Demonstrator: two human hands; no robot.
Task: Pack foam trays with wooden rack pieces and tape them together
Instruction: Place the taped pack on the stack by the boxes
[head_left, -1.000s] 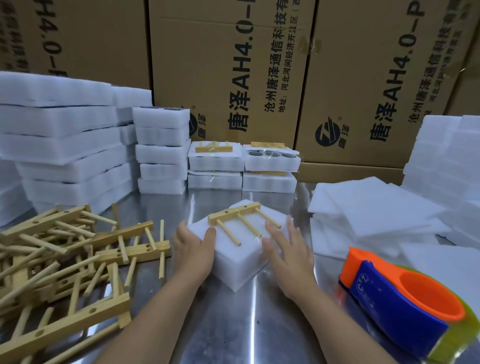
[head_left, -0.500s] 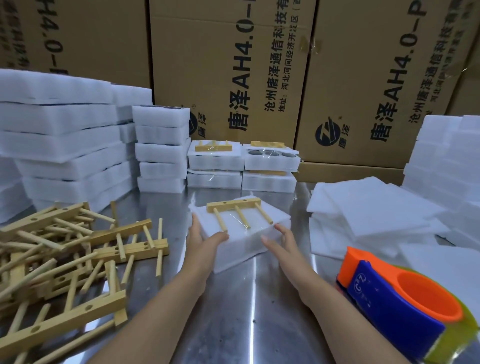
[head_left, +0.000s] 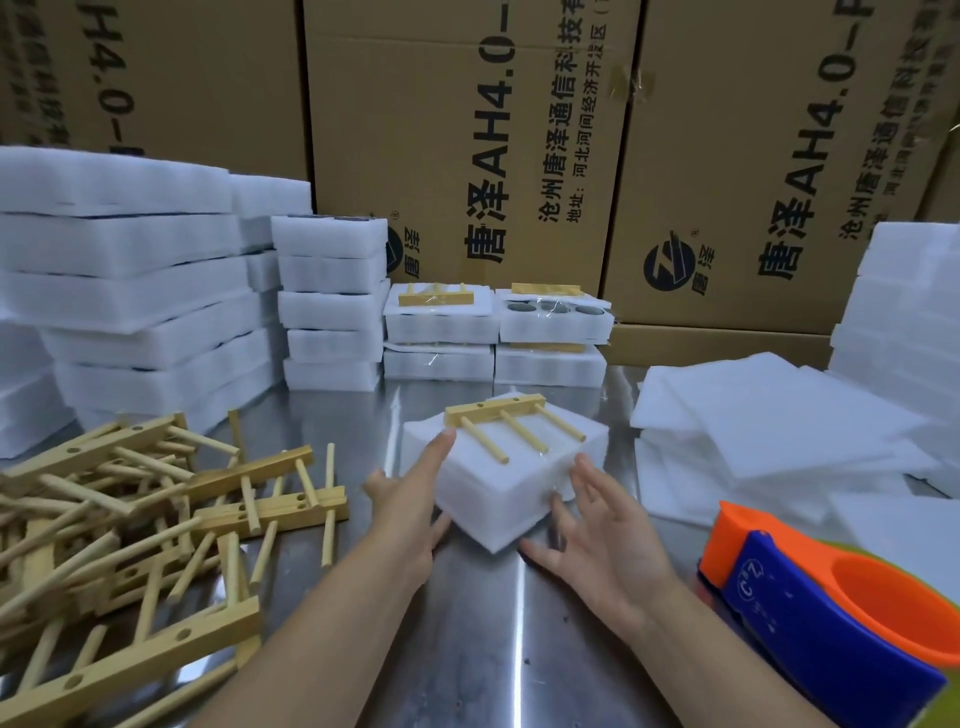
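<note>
- Foam block (head_left: 511, 480): centre of the steel table (head_left: 467, 649), one corner pointing at the person. Compared with a second ago, it sits a little farther away and to the right, and it has been turned. Whether its underside is fully on the table cannot be told.
- Rack piece (head_left: 506, 423): lies bare on top of the block, bar at the far edge and three pegs pointing toward the person. It has travelled with the block without shifting on it.
- Left hand (head_left: 410, 501): fingers straight along the block's left face, with the index tip just beside the end of the bar. A second ago it was cupped lower on that face.
- Right hand (head_left: 605, 530): fingers spread, their tips against the near right face. It has come off the top, where it lay flat a second ago. Neither hand pinches anything.
- Tape dispenser (head_left: 810, 608): untouched at the near right, well apart from both hands.
- Finished packs (head_left: 496, 332): at the back in a two-high row, one carrying a similar rack on top.
- Loose racks (head_left: 130, 525): heaped at the left.
- Reading: the block is probably being slid toward the finished packs or turned for taping. The frame does not settle which.
</note>
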